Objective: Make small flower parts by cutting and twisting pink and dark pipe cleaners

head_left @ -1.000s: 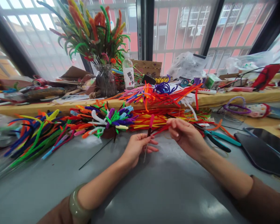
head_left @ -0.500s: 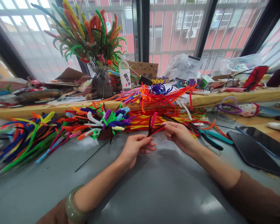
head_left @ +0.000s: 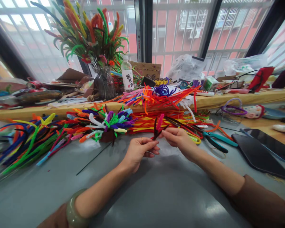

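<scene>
My left hand [head_left: 139, 151] pinches the base of a small stem of pipe cleaners [head_left: 157, 125], pink and dark, that stands upright above the grey table [head_left: 156, 196]. My right hand [head_left: 178, 138] is closed on the same stem from the right, fingertips meeting those of the left. A ring shows on a left finger and a green bangle [head_left: 73, 209] on the left wrist. A thin black wire [head_left: 92, 160] lies on the table to the left of my left hand.
Heaps of coloured pipe cleaners [head_left: 38, 133] stretch along the table's far side. Teal pliers [head_left: 216, 139] and a dark tablet [head_left: 258, 155] lie at the right. A vase of pipe-cleaner flowers [head_left: 104, 80] and a water bottle [head_left: 127, 76] stand on the cluttered wooden ledge.
My right hand has moved left and closed in on the stem, meeting my left hand. The left hand has stayed nearly in place, holding the stem upright.
</scene>
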Demonstrator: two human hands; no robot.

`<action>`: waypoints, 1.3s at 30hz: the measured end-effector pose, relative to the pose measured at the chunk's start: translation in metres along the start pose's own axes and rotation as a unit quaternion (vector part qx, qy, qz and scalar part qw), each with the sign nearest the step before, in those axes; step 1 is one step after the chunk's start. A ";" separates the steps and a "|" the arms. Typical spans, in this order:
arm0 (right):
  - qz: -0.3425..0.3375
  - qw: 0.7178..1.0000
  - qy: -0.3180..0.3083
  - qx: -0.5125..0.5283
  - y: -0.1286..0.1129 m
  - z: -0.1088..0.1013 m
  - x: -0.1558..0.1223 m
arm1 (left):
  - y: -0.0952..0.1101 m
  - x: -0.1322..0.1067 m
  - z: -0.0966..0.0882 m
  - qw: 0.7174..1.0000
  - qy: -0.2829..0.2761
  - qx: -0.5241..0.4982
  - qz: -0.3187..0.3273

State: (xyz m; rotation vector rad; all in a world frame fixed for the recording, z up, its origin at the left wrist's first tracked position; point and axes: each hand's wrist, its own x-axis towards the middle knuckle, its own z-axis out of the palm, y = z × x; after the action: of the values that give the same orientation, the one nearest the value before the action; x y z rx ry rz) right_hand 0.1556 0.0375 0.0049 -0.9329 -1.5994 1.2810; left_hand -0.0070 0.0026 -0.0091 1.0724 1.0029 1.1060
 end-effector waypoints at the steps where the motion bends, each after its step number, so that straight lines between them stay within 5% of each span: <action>1: -0.016 0.998 0.020 0.051 -0.001 -0.002 0.001 | 0.000 0.000 0.000 1.000 0.001 0.000 0.001; 5: -0.033 0.980 0.071 0.183 -0.003 -0.006 0.001 | 0.000 0.000 0.000 1.000 0.005 0.000 0.007; 10: 0.048 0.991 -0.043 0.119 0.002 0.011 -0.004 | -0.001 -0.002 0.001 1.000 -0.016 0.013 0.018; 29: 0.019 0.988 -0.047 0.144 0.007 0.020 -0.007 | -0.002 -0.001 0.001 0.991 -0.040 -0.125 -0.041; 35: 0.008 0.986 -0.081 0.147 0.005 0.021 -0.010 | -0.001 0.000 -0.004 0.961 -0.147 -0.215 -0.095; 39: 0.012 0.986 -0.090 0.139 0.004 0.020 -0.011 | 0.001 0.000 -0.007 0.957 -0.195 -0.188 -0.100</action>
State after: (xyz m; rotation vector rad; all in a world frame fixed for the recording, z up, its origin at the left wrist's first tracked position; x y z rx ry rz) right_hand 0.1410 0.0212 -0.0027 -0.6785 -1.4968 1.5959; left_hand -0.0138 0.0035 -0.0099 0.8146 0.5442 0.8334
